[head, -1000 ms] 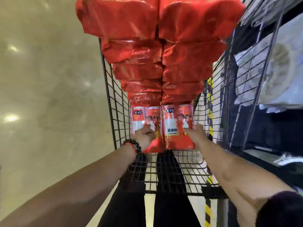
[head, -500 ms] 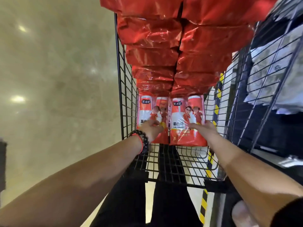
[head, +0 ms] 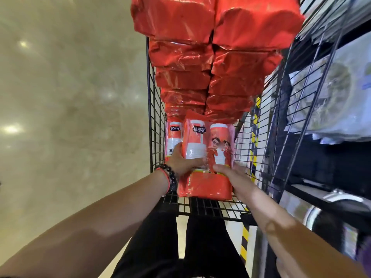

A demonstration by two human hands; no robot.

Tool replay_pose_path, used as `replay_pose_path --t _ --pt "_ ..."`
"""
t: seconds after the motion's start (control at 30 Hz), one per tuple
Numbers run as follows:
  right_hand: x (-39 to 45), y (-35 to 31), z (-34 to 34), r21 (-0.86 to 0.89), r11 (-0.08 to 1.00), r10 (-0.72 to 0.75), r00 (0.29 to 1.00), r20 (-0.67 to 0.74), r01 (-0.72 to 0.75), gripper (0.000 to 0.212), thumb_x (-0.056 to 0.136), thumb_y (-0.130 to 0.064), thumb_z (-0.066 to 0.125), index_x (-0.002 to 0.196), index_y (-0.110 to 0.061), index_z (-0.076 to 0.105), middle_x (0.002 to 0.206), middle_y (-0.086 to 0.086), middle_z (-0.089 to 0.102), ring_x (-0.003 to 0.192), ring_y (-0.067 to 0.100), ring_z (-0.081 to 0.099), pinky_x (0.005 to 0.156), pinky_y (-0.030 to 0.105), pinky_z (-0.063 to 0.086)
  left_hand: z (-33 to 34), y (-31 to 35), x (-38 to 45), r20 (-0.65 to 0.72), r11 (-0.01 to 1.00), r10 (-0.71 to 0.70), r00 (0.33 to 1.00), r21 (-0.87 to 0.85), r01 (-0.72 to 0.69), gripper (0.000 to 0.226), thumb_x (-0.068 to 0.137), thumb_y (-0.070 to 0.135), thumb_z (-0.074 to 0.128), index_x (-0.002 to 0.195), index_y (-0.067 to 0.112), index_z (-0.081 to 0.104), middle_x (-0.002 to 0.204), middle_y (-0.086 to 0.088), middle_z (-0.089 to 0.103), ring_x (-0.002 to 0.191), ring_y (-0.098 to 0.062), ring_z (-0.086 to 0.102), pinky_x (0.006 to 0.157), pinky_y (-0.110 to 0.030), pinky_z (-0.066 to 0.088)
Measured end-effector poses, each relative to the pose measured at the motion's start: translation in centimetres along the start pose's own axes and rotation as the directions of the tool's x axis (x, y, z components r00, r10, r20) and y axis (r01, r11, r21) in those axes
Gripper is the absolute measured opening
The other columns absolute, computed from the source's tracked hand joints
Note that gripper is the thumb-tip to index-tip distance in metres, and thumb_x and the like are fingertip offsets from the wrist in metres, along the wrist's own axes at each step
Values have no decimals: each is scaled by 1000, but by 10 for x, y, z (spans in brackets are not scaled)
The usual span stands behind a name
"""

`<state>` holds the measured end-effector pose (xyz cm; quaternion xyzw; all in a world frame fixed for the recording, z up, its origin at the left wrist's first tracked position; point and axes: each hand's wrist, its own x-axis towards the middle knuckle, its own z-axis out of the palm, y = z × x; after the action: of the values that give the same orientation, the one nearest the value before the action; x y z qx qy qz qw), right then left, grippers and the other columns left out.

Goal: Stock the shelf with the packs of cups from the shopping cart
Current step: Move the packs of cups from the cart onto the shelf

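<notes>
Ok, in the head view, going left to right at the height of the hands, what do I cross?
Bare floor → cart's left mesh wall → pack still standing in the cart → left hand → pack held by both hands → right hand → cart's right mesh wall → shelf rack.

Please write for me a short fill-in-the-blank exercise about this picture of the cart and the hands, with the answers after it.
1. The left hand and right hand hold one red plastic pack of cups between ____.
2. A beaded bracelet sits on the ____ wrist.
3. The black wire shopping cart holds packs stacked in ____ columns.
4. The dark wire shelf stands on the person's ____ side.

Answers: them; left; two; right
</notes>
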<state>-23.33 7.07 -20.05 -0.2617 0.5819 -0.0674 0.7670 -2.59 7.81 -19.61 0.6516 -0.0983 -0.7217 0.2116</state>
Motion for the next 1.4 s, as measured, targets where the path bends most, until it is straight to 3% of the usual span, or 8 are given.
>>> replay_pose_path --t 0.13,0.23,0.37,0.6,0.73,0.93,1.13,1.4 --pt "-4 -17 17 7 999 -39 999 3 39 47 54 -64 89 97 -55 72 105 -12 78 95 10 75 70 22 59 -15 12 -12 3 998 26 1000 53 -26 92 59 37 90 137 15 47 122 -10 68 104 -26 70 91 -47 56" --pt "3 -27 20 3 999 -52 998 39 51 57 52 -72 86 102 -47 74 105 -8 78 96 11 75 83 32 59 -27 27 -28 -97 985 156 983 89 -147 71 64 37 90 125 18 58 107 -2 74 87 -14 74 72 -29 59" --pt "26 -41 16 154 987 -52 998 44 44 70 82 -75 58 123 -20 66 112 9 73 101 28 70 83 40 59 -49 44 -55 -105 944 330 938 57 -326 55 54 46 89 104 33 70 102 1 77 92 -18 75 78 -34 61" --pt "74 -38 25 140 980 173 948 -266 -139 20 100 -32 55 106 -16 67 75 1 62 60 16 56 55 28 46 -93 61 -77 -178 914 399 900 3 -405 62 57 42 87 113 23 68 108 -4 76 98 -25 74 81 -40 59" --pt "96 -33 29 -82 980 147 937 -317 -182 10 97 -25 62 92 -19 69 74 2 67 67 21 59 66 33 46 -119 65 -82 -176 909 408 896 -11 -417 68 61 37 85 122 16 65 112 -9 75 100 -31 73 85 -45 57" --pt "147 -20 37 -377 897 106 941 -322 -230 20 97 -19 65 115 -12 61 93 5 60 94 22 54 73 29 41 -140 55 -77 -193 897 433 880 -5 -442 62 62 39 85 120 25 66 114 -5 75 102 -27 73 80 -38 60" --pt "182 -7 40 -309 912 166 931 -327 -271 73 88 -21 75 147 1 37 134 20 55 115 32 59 79 29 46 -148 52 -68 -179 886 461 869 29 -464 57 63 36 83 118 29 67 116 -4 74 105 -26 72 87 -44 57" --pt "202 15 50 -172 954 205 952 -228 -247 54 78 -12 83 127 -3 63 121 21 70 109 36 68 100 50 53 -159 52 -60 -175 884 466 867 45 -466 68 65 38 83 128 20 62 120 -6 72 109 -28 70 90 -46 55"
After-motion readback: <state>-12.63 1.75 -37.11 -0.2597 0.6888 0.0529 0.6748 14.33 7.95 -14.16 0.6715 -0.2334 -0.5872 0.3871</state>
